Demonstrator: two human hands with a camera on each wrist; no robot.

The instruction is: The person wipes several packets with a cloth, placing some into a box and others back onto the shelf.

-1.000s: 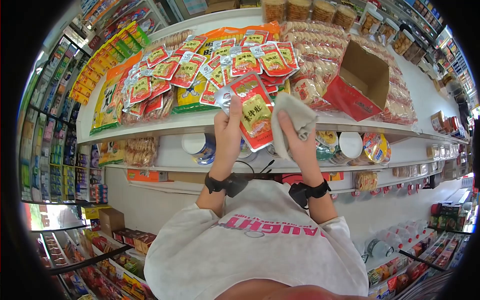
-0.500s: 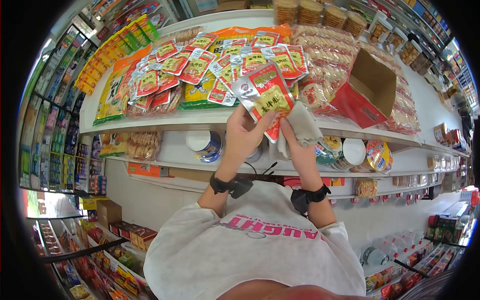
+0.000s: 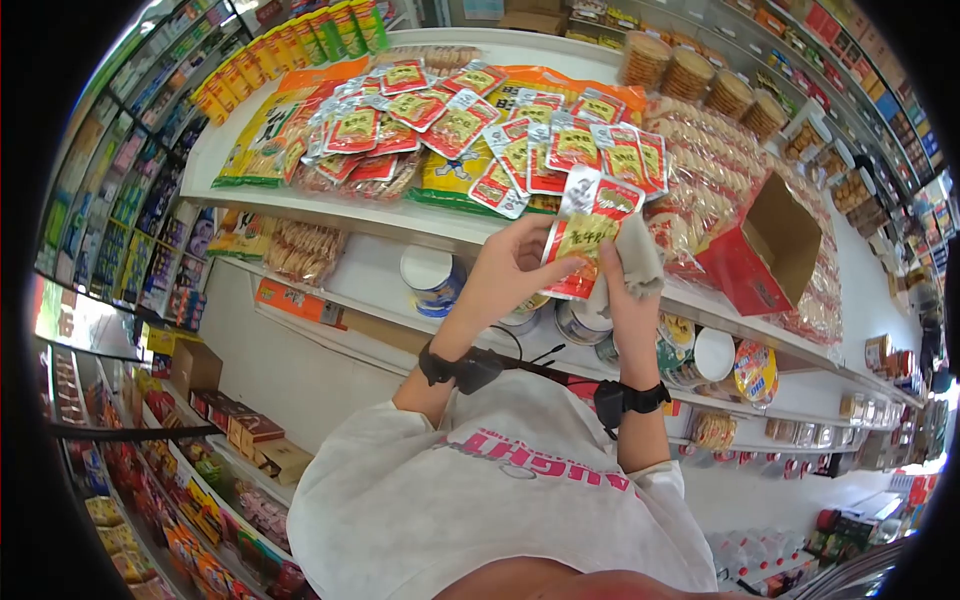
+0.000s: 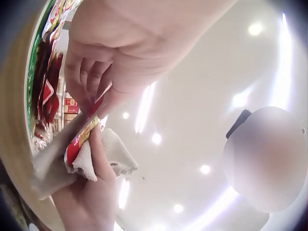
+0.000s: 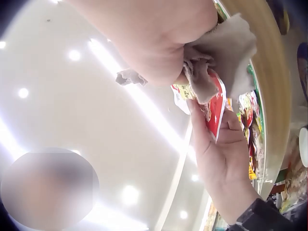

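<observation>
A red and silver snack pouch (image 3: 592, 228) with a gold label is held up over the front edge of the shelf. My left hand (image 3: 512, 268) pinches its left side, with the thumb across the front and the fingers behind. On the other side my right hand (image 3: 630, 305) grips a grey cloth (image 3: 640, 256) folded around the pouch's right edge, its thumb on the front. In the right wrist view the cloth (image 5: 228, 53) drapes over the pouch (image 5: 219, 103) and hides part of it.
Many similar pouches (image 3: 458, 122) lie heaped on larger yellow bags upon the white shelf (image 3: 440, 222). An open red carton (image 3: 765, 250) leans on bagged round crackers (image 3: 690, 150) at the right. Tubs (image 3: 432, 280) stand on the lower shelf.
My left hand has shifted from the pouch's upper left end to its lower left side. The pouch has turned between the hands. The head view has swung, sliding the shelf goods rightward.
</observation>
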